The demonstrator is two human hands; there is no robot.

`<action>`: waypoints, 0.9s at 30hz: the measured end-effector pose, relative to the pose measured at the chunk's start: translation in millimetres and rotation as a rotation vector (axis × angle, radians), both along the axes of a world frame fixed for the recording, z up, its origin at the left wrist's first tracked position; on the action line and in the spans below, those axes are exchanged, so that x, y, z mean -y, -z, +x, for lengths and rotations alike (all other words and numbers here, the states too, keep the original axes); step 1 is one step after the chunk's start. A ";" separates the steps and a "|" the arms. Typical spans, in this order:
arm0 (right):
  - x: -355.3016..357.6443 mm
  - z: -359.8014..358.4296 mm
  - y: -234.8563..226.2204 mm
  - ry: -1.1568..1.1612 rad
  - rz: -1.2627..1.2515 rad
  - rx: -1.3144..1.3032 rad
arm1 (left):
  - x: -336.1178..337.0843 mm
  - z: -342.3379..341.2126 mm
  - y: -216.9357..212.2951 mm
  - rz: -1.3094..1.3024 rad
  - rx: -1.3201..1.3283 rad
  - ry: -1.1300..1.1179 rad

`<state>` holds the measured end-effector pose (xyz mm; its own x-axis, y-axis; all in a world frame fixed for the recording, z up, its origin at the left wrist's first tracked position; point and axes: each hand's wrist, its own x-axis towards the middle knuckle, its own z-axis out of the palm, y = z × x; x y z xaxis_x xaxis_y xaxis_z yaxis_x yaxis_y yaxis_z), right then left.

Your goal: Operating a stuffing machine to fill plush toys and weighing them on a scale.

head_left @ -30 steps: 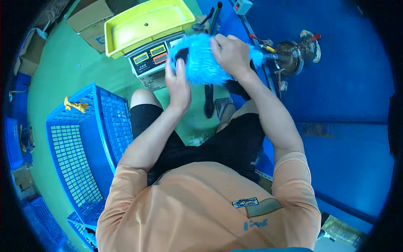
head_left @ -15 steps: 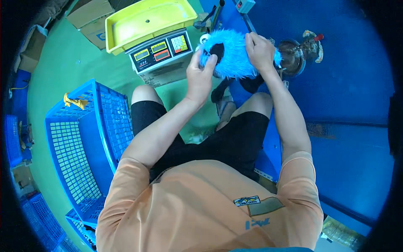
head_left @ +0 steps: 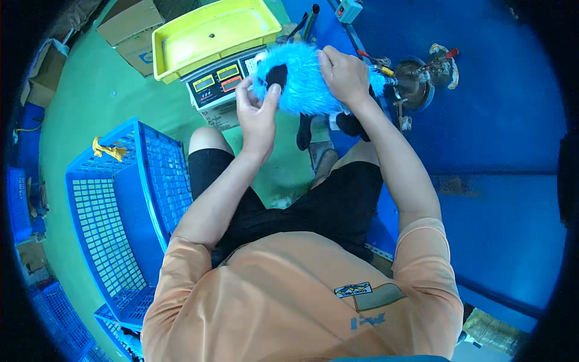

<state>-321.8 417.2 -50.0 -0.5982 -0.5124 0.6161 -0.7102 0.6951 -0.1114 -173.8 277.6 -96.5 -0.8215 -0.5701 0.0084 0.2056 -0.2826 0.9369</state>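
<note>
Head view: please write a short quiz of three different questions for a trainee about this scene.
1. True or false: both hands hold the blue furry toy.
2. Which thing sits on the scale? A) yellow tray B) cardboard box C) black shoe
3. Fill in: the blue crate stands on the person's ____ side.

Key: 1 true, the left hand and right hand grip it. 2 A, the yellow tray. 3 left.

The shaggy blue plush toy [head_left: 304,81] looks soft; the yellow tray [head_left: 211,33] seems glossy plastic.
</note>
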 end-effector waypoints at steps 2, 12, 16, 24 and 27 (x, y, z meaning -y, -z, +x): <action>0.4 -1.0 -1.7 0.031 0.018 0.022 | -0.3 -2.7 1.0 -0.040 0.023 -0.012; 19.0 8.3 -6.0 -0.015 0.077 0.119 | -37.4 -17.9 13.6 0.479 -0.236 0.154; 18.9 14.5 -12.0 -0.168 0.118 0.021 | -36.7 -16.5 7.1 0.407 -0.115 0.002; -16.2 -4.1 -9.4 -0.123 0.137 0.089 | -36.1 -12.8 17.6 0.121 -0.064 0.000; -10.3 0.6 -10.7 -0.087 0.112 0.114 | -31.1 -12.0 21.2 0.055 -0.092 0.053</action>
<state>-321.2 427.5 -39.3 -0.6111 -0.6269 0.4832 -0.7557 0.6438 -0.1205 -185.8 308.7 -117.6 -0.8480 -0.5272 0.0548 0.2732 -0.3462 0.8975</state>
